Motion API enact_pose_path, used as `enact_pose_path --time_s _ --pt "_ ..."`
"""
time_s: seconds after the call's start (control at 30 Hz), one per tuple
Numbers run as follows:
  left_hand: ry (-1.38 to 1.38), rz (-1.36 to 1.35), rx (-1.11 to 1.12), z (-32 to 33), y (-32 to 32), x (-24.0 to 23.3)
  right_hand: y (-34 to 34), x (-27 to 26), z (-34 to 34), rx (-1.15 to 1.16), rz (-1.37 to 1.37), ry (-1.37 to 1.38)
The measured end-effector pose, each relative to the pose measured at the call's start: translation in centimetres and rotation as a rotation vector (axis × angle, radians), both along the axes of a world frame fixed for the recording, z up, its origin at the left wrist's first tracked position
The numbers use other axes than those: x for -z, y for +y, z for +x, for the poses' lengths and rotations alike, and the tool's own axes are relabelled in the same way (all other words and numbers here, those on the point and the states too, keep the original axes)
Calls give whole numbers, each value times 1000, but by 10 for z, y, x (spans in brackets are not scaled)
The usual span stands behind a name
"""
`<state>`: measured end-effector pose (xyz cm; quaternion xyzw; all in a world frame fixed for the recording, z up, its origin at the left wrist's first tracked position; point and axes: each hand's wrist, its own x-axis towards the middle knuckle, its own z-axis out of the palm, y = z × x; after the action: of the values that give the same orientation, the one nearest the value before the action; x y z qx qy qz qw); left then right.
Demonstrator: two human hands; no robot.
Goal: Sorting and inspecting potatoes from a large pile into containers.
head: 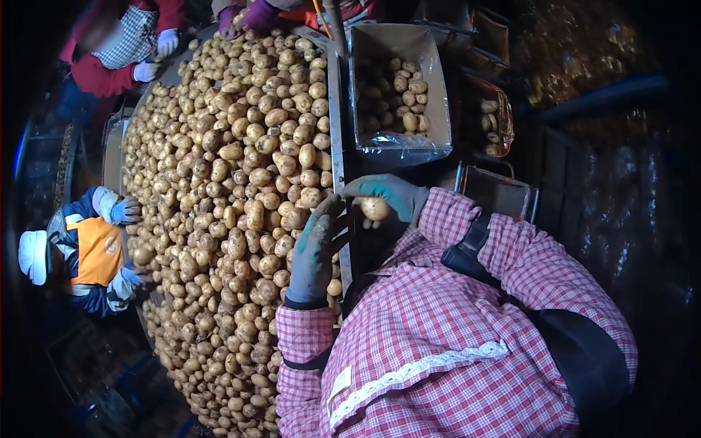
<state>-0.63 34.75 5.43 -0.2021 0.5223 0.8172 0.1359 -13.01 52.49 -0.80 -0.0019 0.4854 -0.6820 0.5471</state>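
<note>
My left hand (316,249), in a grey-green glove, is over the near metal edge (335,120) of a table heaped with soil-marked potatoes (241,219). Its fingers are apart and nothing shows in them, though its palm side is partly hidden. My right hand (391,191), in a like glove, curves around a single pale potato (375,209) just on my side of that edge. Gloved fingertips show beside the potato. The fingers of both hands come close together at the rail. What lies beneath my right hand is dark.
A plastic-lined cardboard box (402,101) holding potatoes stands beside the table. Past it is an orange-rimmed crate (493,126) with potatoes; nearer is a metal-framed container (495,191). Opposite, a person in an orange apron (98,249) reaches to the pile. Other gloved hands (167,42) work at the far end.
</note>
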Motion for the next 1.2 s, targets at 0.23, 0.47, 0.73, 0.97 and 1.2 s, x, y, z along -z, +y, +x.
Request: enact_pose_path --time_s 0.23,0.47,0.73,0.97,1.2 --pt "-71 -75 -48 18 -13 6 83 1 -30 180 201 76" --pt "-143 -83 -115 38 -20 14 190 59 -51 523 283 -13" --pt "-147 -76 -103 45 -22 26 260 82 -59 726 334 -61" --pt "-162 -109 -94 41 -13 23 266 59 -66 725 212 -78" --pt "-220 11 -194 43 -20 46 204 43 -73 545 10 -47"
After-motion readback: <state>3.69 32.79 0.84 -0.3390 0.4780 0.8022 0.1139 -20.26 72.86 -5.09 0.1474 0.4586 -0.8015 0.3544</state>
